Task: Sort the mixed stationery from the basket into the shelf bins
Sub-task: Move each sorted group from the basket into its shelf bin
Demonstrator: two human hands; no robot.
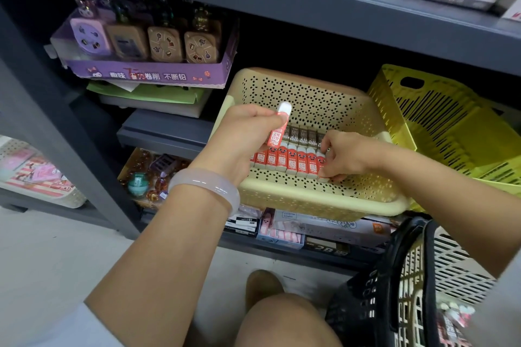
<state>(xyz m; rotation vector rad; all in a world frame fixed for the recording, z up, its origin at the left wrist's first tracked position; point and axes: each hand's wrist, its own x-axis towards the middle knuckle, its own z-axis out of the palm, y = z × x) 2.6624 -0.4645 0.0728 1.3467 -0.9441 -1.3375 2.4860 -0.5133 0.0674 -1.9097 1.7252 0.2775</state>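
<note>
The eraser [277, 128] in my left hand [248, 135] looks light and stiff, a small block in a glossy red-and-white sleeve with a bare white end poking up; I judge the sleeve a little slippery, so the flat sides near the middle are the place to take it, not the soft exposed tip; my left grip pinches it there, thumb and fingers curled round the upper part, holding it tilted above the cream bin [318, 200] on the shelf; below it a row of erasers [290, 160] already stands packed side by side, with dark 2B packs behind; my right hand [345, 156] has its fingers curled down on the rightmost eraser of that row, pinching it at its near end to square it; the black basket [406, 282] sits low at my right, beside my knee.
</note>
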